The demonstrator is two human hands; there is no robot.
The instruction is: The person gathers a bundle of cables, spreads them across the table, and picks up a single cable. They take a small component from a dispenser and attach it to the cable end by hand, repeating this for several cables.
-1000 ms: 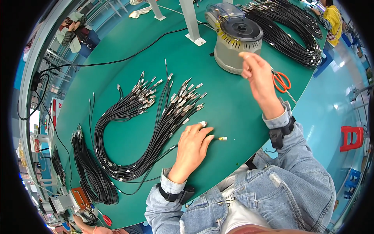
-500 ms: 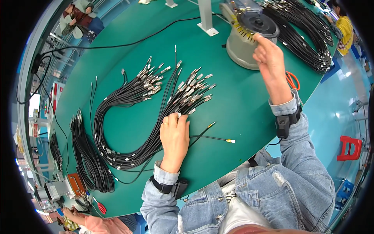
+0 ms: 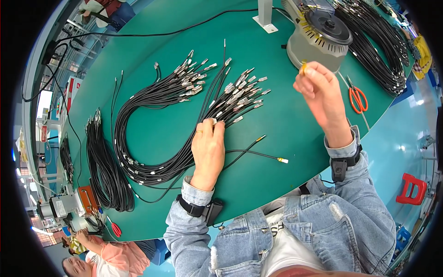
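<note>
My left hand (image 3: 208, 150) is closed over a bundle of black cables (image 3: 161, 174) just below their connector ends. The bundle curves in a U, with metal-tipped connectors (image 3: 242, 94) fanned out at both ends. Below this hand, two loose cable ends point right, one tipped by a yellow-and-white connector (image 3: 283, 160). Raised over the table at the right, my right hand (image 3: 322, 94) pinches a small piece of yellow tape (image 3: 303, 68) between thumb and finger. Just beyond it stands a grey round tape dispenser (image 3: 314, 51) with a black disc on top and yellow tape strips along its edge.
Orange-handled scissors (image 3: 358, 99) lie right of the dispenser. Another black cable bundle (image 3: 104, 171) is at the left, a larger one (image 3: 380, 51) at the far right. A white metal post (image 3: 265, 16) rises from the green table (image 3: 258, 203). A co-worker (image 3: 115, 256) sits at lower left.
My right hand has come away from the dispenser's edge toward me, carrying a piece of yellow tape. The whole view has shifted slightly. My left hand stays on the cables.
</note>
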